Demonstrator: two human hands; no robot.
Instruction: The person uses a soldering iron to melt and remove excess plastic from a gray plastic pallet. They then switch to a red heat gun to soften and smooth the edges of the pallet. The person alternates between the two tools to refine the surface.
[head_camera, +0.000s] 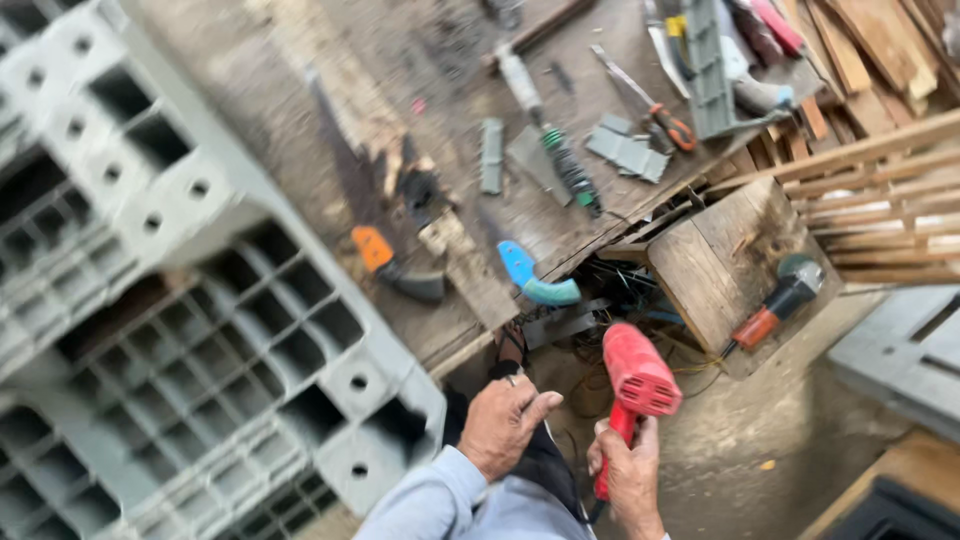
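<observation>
A large grey plastic pallet (170, 330) with a grid of open cells lies across the left of the worn wooden counter (300, 60), which also carries a handsaw with an orange handle (372, 247) and a blue-handled tool (530, 278) near its edge. Below the counter's edge, the right hand (630, 475) has its fingers closed round the handle of a red heat gun (632, 385), held upright over the dirt floor. The left hand (505, 420) rests just beside it, fingers loosely curled and holding nothing.
</observation>
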